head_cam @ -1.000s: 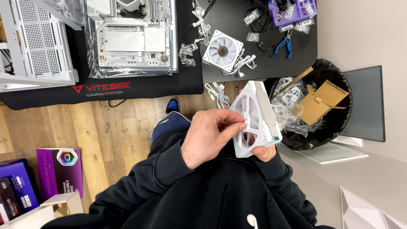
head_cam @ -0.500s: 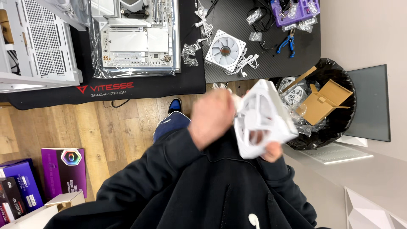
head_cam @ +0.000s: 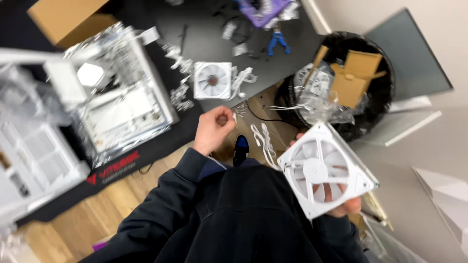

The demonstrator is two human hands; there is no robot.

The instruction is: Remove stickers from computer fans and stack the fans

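Right hand point(head_cam: 341, 204): closed under a white case fan point(head_cam: 325, 169), held off the surface, face tilted up.
Left hand point(head_cam: 214, 127): loosely fisted, apparently empty, at the surface's near edge.
Second fan point(head_cam: 212, 80): flat on the surface, beyond the left hand, which is nearer.

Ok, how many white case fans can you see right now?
2. One white fan is held up in the right hand, beside the black bin. The other fan lies flat on the dark desk mat. More may be hidden in the clutter.

Left hand point(head_cam: 214, 127) now off fan point(head_cam: 325, 170)
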